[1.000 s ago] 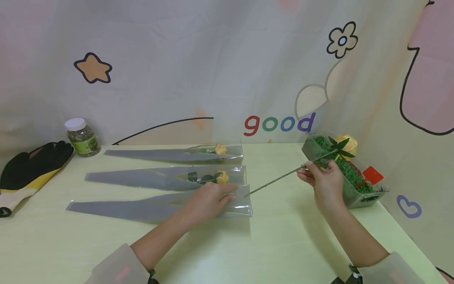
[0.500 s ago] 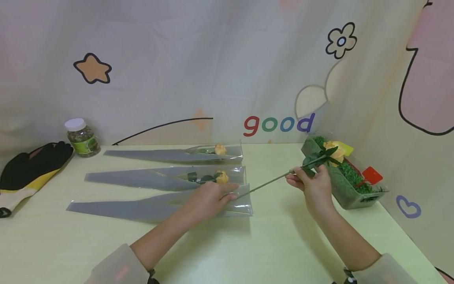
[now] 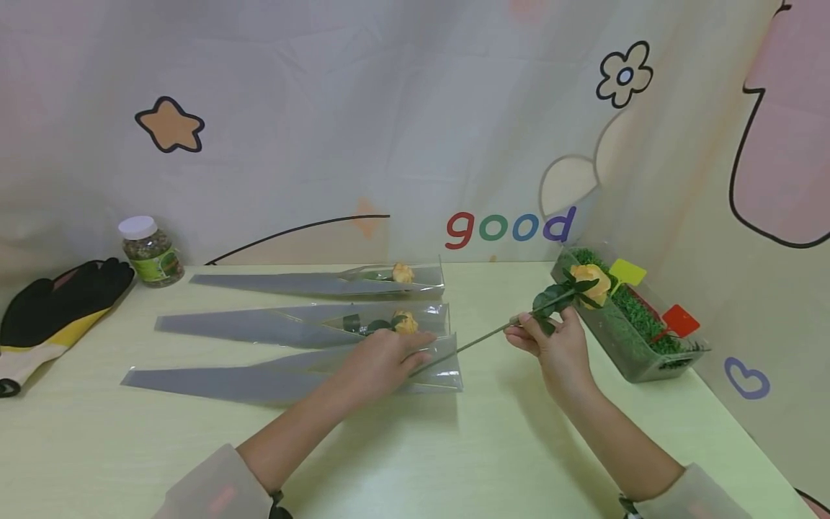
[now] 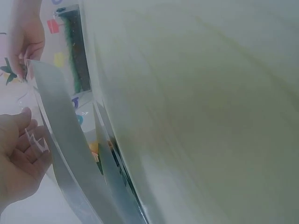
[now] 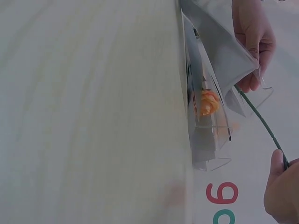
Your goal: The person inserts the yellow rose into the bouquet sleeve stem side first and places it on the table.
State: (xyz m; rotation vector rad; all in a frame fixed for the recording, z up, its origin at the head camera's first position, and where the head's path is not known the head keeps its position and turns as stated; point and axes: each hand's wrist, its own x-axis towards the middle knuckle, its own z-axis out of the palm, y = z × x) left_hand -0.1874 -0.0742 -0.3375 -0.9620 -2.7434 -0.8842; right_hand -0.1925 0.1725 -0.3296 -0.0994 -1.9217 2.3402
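My right hand pinches the green stem of a yellow artificial rose, just below its leaves. The rose head points up and right, away from the sleeve. My left hand pinches the film near the mouth of the nearest clear-and-grey flower sleeve, holding it raised there. The lower end of the stem has entered that mouth; its tip is hidden behind the left fingers. In the right wrist view the stem slants from the right thumb into the opening under the grey film.
Behind lie two more sleeves, the middle one and the far one, each holding a yellow rose. A clear box of green grass with yellow and red tags stands right. A lidded jar and black work glove sit left.
My right hand has moved left and slightly down with the rose, sliding the stem further into the sleeve. The yellow tag in the box has come into view. The left hand stays nearly still.
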